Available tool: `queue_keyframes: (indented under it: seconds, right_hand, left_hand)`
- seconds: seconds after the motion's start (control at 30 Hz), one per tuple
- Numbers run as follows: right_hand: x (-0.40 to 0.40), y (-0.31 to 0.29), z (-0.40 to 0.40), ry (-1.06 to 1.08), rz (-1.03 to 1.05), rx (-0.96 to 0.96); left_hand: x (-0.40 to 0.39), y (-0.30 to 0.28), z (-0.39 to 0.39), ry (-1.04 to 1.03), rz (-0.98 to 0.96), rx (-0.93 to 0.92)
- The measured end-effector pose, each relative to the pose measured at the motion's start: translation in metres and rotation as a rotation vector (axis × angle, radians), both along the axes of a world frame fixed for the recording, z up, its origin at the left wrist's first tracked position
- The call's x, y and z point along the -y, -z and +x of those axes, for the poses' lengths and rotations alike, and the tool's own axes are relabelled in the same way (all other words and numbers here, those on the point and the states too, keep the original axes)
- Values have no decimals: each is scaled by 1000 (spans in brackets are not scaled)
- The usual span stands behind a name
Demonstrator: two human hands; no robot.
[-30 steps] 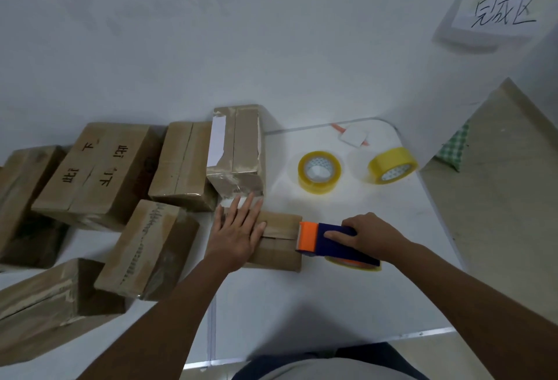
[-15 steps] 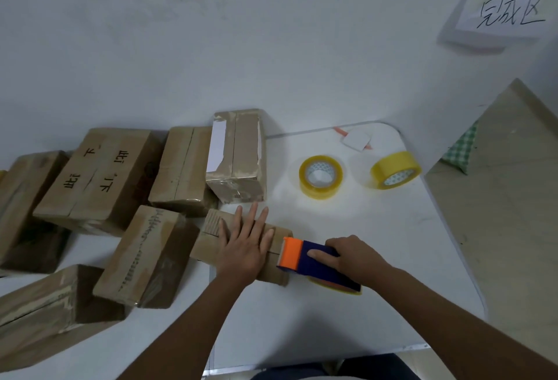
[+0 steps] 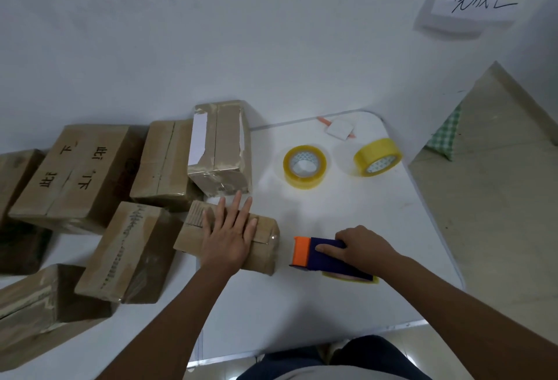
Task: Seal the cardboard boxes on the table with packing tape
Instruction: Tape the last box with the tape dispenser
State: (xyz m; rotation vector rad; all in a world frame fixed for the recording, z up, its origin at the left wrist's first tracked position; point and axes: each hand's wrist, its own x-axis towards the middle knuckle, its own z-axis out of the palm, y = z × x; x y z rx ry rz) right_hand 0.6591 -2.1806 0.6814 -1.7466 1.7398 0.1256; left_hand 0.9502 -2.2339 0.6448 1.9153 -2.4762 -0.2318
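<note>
Left hand point(image 3: 230, 236) flat, fingers spread; right hand point(image 3: 360, 248) curled in grip.

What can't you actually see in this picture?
- Top seam of the small box: head view, partly covered by the left hand.
- Roll in the tape dispenser: mostly hidden under the dispenser and the right hand.
- Boxes at far left: cut off by the edge.

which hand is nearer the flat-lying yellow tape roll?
Left, narrowly. The left hand lies flat on a small box, its fingertips just below-left of the roll. The right hand grips the tape dispenser, lower right.
</note>
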Motion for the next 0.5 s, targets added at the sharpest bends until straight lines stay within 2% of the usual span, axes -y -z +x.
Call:
queue_keyframes:
  seconds: [0.1,0.23,0.37,0.5]
  right_hand:
    - [1,-2,8,15,-6,-41]
    - [-1,-6,12,33,-5,-68]
    - [-2,-12,10,4,69,-33]
    - [-9,-21,-2,-18,67,-19]
  left_hand:
    - [-2,-15,-11,59,-60,55]
    - [-22,-21,-43,-8,104,-129]
    - [-31,3,-43,-15,82,-17]
    - [-31,8,-44,-19,78,-19]
